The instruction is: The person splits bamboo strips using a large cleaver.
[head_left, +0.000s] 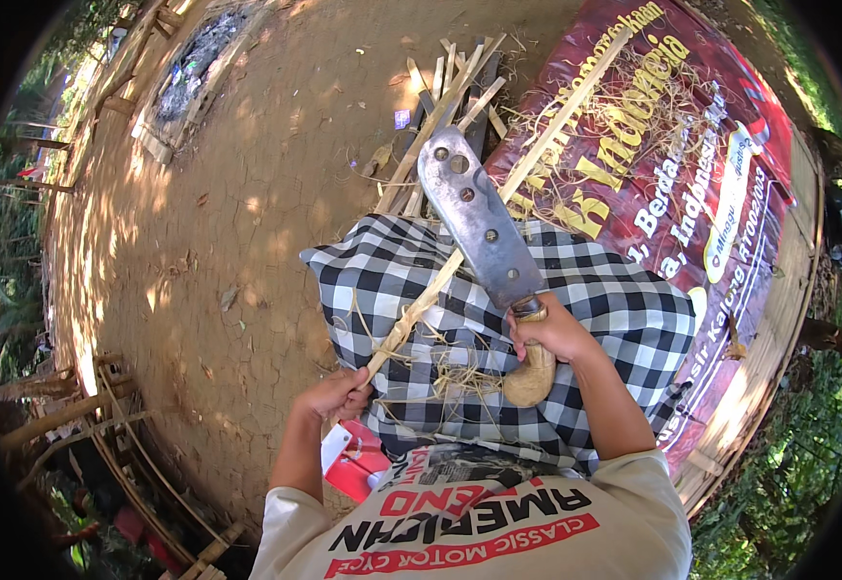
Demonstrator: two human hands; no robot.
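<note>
Head view, strip point(428, 298) inside left grip point(337, 394)

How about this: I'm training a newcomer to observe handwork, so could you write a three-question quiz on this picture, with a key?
1. Which hand grips the handle of the broad knife?
2. What pattern does the cloth over the lap have?
A) plain red
B) black and white checks
C) green stripes
3. True or false: the left hand is empty.

Key:
1. The right hand.
2. B.
3. False; its fingers are closed around the lower part of a long pale strip.
</note>
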